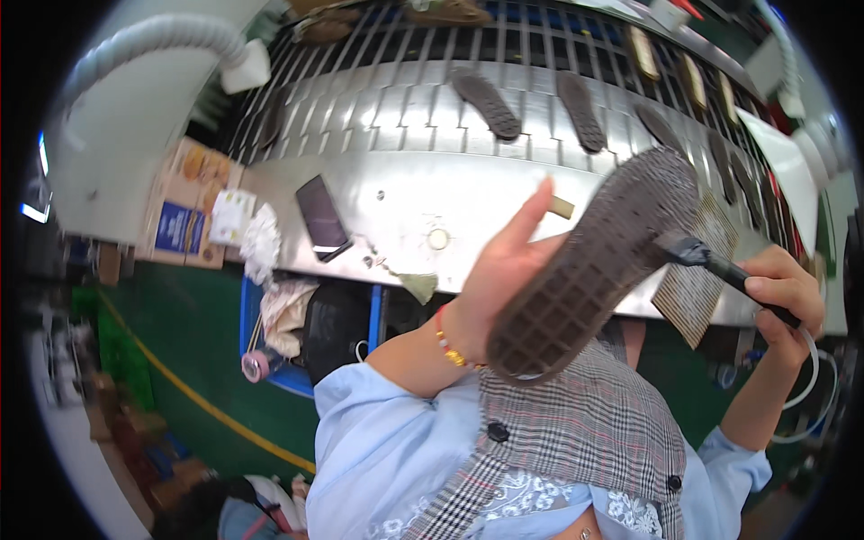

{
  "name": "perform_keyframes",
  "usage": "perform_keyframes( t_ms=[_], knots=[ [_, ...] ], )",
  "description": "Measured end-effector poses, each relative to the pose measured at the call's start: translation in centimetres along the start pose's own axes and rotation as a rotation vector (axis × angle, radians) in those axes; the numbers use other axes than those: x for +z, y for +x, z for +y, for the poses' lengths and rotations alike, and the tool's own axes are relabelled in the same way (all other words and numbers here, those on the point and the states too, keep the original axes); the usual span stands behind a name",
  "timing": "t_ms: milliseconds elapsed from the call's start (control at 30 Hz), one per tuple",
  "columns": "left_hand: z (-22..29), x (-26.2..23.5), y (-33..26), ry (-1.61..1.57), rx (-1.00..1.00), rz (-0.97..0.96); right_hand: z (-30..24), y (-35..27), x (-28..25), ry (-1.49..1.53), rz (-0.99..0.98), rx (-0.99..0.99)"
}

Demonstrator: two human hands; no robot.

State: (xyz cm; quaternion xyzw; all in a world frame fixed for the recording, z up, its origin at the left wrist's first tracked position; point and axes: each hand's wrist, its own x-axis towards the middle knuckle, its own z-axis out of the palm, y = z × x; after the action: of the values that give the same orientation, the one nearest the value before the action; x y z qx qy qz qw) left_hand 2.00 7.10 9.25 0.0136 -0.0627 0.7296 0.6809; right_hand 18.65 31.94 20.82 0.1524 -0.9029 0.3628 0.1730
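A dark brown shoe sole is held up tilted in front of me, its grid-patterned tread facing the camera. My left hand is closed on the sole from behind and from its left edge, thumb pointing up; most of its fingers are hidden. In my right hand is a brush with a black handle, gripped between thumb and fingers. The brush's dark head meets the sole's right edge near the waist. A white tube runs down from beside the handle's end.
Several soles, one of them a brown sole, lie on the slatted metal conveyor beyond the bench. A phone, crumpled tissue and cardboard box are at left. A ridged pad sits behind the brush. Another person is lower left.
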Motion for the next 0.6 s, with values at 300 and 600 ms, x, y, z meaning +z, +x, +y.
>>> perform_keyframes(
  t_ms=[300,600],
  knots=[
    [9.4,-1.3,-0.3,0.118,0.39,0.024,8.3,-2.7,2.5,0.43,0.318,0.232],
    [39.1,-13.0,-9.4,1.218,1.592,1.439,8.7,1.1,14.0,0.136,0.274,0.518]
  ],
)
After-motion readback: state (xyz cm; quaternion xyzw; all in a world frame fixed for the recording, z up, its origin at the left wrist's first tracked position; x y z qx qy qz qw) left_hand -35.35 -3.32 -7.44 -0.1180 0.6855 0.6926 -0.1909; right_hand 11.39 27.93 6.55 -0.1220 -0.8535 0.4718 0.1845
